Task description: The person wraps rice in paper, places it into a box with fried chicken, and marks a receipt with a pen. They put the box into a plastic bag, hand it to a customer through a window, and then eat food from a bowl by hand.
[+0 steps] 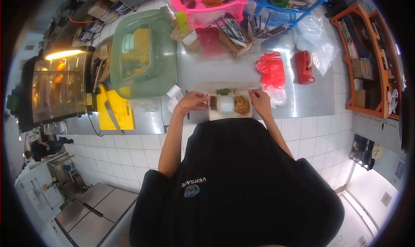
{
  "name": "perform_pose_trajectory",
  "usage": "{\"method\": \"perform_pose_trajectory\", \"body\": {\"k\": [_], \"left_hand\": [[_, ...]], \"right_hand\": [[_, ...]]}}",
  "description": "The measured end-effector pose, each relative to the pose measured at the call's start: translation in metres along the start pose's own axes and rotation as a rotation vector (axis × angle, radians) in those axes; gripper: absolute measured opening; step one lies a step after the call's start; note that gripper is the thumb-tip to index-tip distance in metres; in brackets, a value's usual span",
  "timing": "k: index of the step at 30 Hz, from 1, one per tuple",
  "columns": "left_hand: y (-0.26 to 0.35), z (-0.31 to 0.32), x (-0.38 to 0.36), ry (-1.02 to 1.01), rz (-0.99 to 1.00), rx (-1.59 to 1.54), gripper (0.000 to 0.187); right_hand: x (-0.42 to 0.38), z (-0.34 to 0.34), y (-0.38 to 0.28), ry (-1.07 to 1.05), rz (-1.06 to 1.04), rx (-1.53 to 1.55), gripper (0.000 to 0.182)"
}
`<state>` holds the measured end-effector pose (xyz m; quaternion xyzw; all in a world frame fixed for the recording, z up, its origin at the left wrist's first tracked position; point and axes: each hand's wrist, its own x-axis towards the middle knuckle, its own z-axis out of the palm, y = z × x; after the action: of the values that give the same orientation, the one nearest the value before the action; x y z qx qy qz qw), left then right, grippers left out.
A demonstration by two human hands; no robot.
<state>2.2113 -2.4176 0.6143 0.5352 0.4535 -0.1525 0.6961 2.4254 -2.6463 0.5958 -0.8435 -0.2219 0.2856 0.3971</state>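
A paper food box (231,116) stands with its lid up at the steel table's front edge, close to my body. Inside it lie a white wrapped block (226,105), a piece of fried chicken (242,105), some green leaves (225,92) and a dark brown item at the left. My left hand (193,102) pinches the box's left side near the lid, fingers closed. At the opposite side my right hand (260,101) has its fingers closed on the right edge. Both fingertips are partly hidden by the box.
Left of the box are a yellow cutting board (127,117) with a knife (113,116) and a large green lidded tub (166,70). Red plastic bags (271,69) and a red tape dispenser (305,68) lie right. Pink (207,17) and blue (288,14) baskets stand behind.
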Motion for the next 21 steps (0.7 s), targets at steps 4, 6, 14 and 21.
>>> {"method": "perform_pose_trajectory", "body": {"k": [4, 6, 14, 21], "left_hand": [[-0.012, 0.016, 0.001, -0.002, 0.051, -0.009, 0.054], [-0.018, 0.02, 0.001, 0.052, 0.039, -0.043, 0.053], [-0.03, 0.031, -0.04, 0.41, 0.341, -0.178, 0.041], [-0.002, 0.041, -0.064, 0.315, 0.633, -0.067, 0.021]], "right_hand": [[0.001, -0.001, 0.025, -0.156, 0.126, 0.301, 0.032], [0.002, -0.003, 0.037, -0.247, 0.208, 0.408, 0.033], [0.016, -0.096, -0.024, -0.054, -0.046, -0.166, 0.026], [-0.007, -0.055, -0.092, -0.515, -0.407, -0.203, 0.038]]}}
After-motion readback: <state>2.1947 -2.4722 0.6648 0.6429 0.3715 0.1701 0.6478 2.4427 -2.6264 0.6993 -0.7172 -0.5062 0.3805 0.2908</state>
